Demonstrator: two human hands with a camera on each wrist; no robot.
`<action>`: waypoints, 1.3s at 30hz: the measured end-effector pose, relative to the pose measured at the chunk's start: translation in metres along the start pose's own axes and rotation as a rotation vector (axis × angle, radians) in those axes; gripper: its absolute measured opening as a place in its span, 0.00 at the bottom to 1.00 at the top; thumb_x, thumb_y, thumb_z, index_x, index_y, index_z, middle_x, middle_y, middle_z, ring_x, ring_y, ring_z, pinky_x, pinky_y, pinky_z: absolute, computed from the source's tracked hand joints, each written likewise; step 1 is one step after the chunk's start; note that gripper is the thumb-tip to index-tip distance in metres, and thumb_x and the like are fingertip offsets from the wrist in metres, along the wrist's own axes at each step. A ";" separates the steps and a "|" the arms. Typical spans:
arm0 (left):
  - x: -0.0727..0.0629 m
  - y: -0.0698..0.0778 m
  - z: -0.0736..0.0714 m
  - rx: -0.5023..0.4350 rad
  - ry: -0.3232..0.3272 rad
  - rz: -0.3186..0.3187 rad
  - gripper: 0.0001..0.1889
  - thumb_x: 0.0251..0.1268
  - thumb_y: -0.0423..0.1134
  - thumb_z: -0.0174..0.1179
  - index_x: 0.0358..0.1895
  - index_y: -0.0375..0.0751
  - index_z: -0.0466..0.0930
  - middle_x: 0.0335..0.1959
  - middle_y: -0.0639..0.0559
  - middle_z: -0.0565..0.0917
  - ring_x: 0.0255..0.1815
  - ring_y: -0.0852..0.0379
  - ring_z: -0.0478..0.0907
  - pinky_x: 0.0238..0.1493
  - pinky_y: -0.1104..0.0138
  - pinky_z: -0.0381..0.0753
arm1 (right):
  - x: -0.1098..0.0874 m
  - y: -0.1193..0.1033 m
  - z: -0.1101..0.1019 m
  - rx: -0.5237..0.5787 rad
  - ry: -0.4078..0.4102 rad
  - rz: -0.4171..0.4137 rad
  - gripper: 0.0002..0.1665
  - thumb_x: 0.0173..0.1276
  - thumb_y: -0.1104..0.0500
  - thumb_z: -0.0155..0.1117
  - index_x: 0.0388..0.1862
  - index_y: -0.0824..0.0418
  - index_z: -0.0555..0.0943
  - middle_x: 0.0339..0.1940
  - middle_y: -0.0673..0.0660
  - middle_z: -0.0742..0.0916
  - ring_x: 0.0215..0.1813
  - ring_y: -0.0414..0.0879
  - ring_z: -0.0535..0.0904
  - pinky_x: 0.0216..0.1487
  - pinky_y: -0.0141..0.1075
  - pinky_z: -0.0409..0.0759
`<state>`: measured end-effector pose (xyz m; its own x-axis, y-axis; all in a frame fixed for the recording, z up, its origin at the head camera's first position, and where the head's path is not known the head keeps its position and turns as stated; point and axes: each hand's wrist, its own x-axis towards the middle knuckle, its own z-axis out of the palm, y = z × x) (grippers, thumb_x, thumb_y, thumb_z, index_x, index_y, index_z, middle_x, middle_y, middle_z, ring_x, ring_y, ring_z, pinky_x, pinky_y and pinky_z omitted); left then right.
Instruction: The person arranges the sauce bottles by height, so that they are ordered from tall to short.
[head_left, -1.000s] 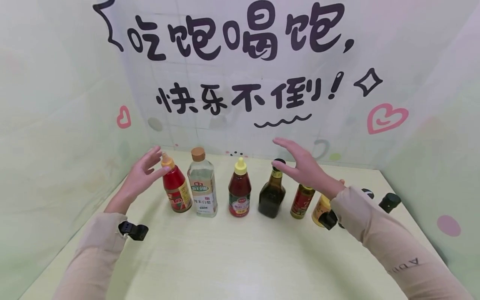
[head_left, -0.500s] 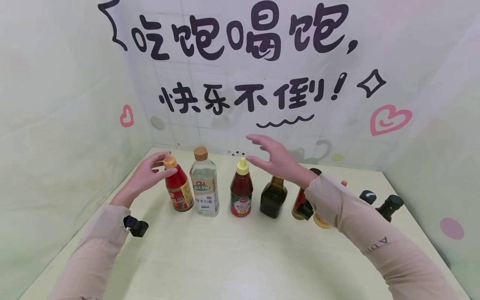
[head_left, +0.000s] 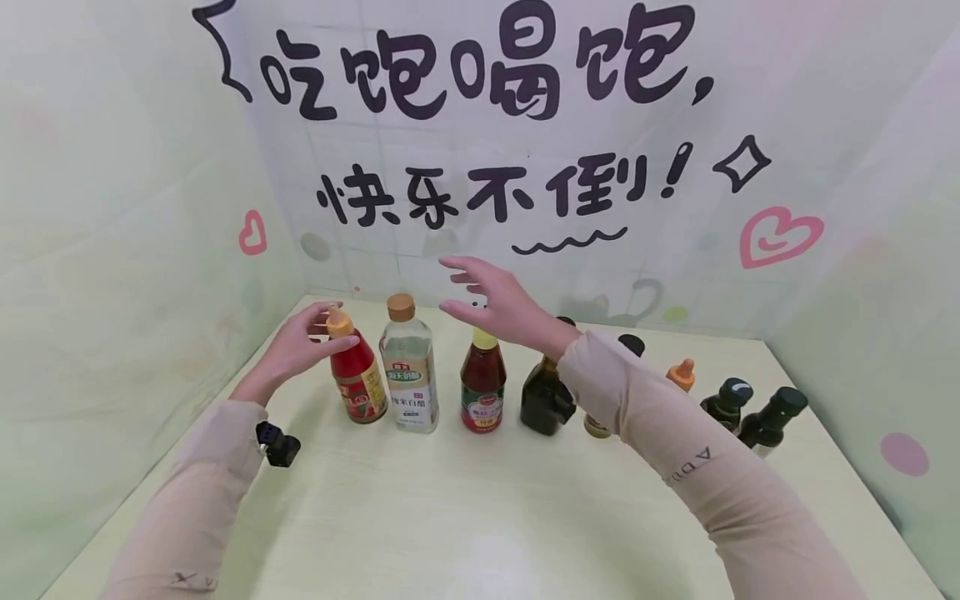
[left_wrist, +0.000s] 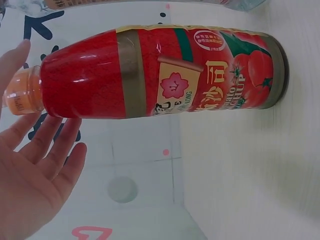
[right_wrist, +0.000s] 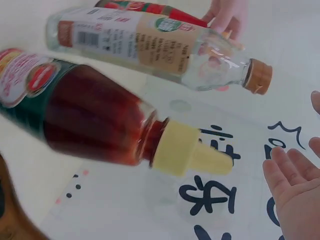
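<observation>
In the head view, my left hand [head_left: 298, 340] is around the top of a red ketchup bottle [head_left: 357, 379] with an orange nozzle cap. In the left wrist view, its thumb lies on one side of the orange cap [left_wrist: 22, 91] and its nearly straight fingers [left_wrist: 70, 165] on the other, fingertips right at the bottle's shoulder. My right hand [head_left: 498, 302] hangs in the air with fingers spread apart and holds nothing. It overlaps the top of a dark red sauce bottle [head_left: 482, 383] with a yellow nozzle cap [right_wrist: 182, 148]. A clear white vinegar bottle [head_left: 408, 375] stands between the hands.
Right of the sauce bottle stands a dark square bottle [head_left: 543, 398]. My right sleeve [head_left: 675, 442] partly hides further bottles, including an orange-tipped one [head_left: 681, 374] and dark-capped ones [head_left: 774, 418]. A printed backdrop [head_left: 420, 275] rises behind the pale table [head_left: 420, 517].
My right hand has swept left from above the dark square bottle to near the vinegar bottle. My left hand has moved slightly right, closer around the ketchup bottle's top.
</observation>
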<state>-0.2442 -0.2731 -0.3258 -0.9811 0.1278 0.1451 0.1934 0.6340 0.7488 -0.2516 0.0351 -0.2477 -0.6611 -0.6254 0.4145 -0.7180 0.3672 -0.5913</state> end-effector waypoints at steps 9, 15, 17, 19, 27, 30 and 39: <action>0.006 -0.003 -0.001 0.017 -0.014 0.011 0.32 0.53 0.52 0.60 0.58 0.36 0.64 0.50 0.39 0.71 0.49 0.41 0.69 0.44 0.52 0.74 | 0.020 -0.003 0.022 0.135 -0.040 0.070 0.34 0.61 0.55 0.59 0.65 0.58 0.60 0.63 0.54 0.68 0.58 0.47 0.69 0.56 0.35 0.68; 0.006 -0.002 -0.001 0.014 -0.025 0.002 0.32 0.53 0.52 0.60 0.56 0.34 0.65 0.49 0.38 0.72 0.49 0.41 0.68 0.44 0.52 0.74 | 0.029 -0.002 0.038 0.126 -0.066 0.109 0.35 0.60 0.55 0.61 0.65 0.57 0.61 0.63 0.52 0.68 0.58 0.44 0.69 0.55 0.32 0.68; 0.006 -0.002 -0.002 0.015 -0.024 -0.005 0.32 0.53 0.52 0.60 0.56 0.34 0.65 0.49 0.38 0.72 0.49 0.41 0.68 0.44 0.52 0.74 | 0.032 -0.002 0.042 0.128 -0.072 0.122 0.35 0.60 0.56 0.61 0.65 0.57 0.61 0.63 0.52 0.68 0.58 0.44 0.68 0.55 0.32 0.68; 0.007 -0.003 -0.002 0.015 -0.020 -0.007 0.31 0.54 0.52 0.60 0.55 0.34 0.66 0.48 0.38 0.72 0.49 0.41 0.68 0.44 0.52 0.74 | 0.035 -0.002 0.045 0.136 -0.073 0.142 0.36 0.59 0.56 0.62 0.65 0.56 0.60 0.63 0.52 0.69 0.58 0.44 0.68 0.55 0.32 0.69; 0.011 -0.009 0.002 -0.020 -0.017 -0.029 0.31 0.52 0.54 0.60 0.53 0.36 0.67 0.48 0.40 0.72 0.50 0.41 0.68 0.44 0.52 0.74 | 0.040 0.001 0.053 0.195 -0.051 0.206 0.37 0.58 0.57 0.63 0.65 0.55 0.60 0.57 0.56 0.74 0.55 0.45 0.71 0.53 0.32 0.70; 0.011 -0.011 0.003 -0.038 -0.020 -0.043 0.31 0.51 0.55 0.60 0.54 0.38 0.66 0.49 0.40 0.72 0.50 0.42 0.67 0.45 0.52 0.73 | 0.041 0.001 0.059 0.210 -0.046 0.210 0.36 0.58 0.59 0.63 0.64 0.56 0.61 0.54 0.56 0.76 0.52 0.45 0.73 0.51 0.30 0.72; 0.008 -0.013 0.005 -0.064 -0.024 -0.071 0.33 0.51 0.55 0.60 0.57 0.38 0.65 0.50 0.40 0.71 0.51 0.41 0.66 0.45 0.51 0.73 | 0.041 0.004 0.070 0.202 -0.013 0.223 0.27 0.57 0.60 0.63 0.58 0.58 0.71 0.49 0.55 0.78 0.46 0.44 0.76 0.45 0.27 0.74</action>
<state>-0.2541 -0.2767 -0.3373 -0.9919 0.1025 0.0753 0.1217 0.5920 0.7967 -0.2666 -0.0369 -0.2817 -0.7939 -0.5538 0.2510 -0.4966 0.3524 -0.7932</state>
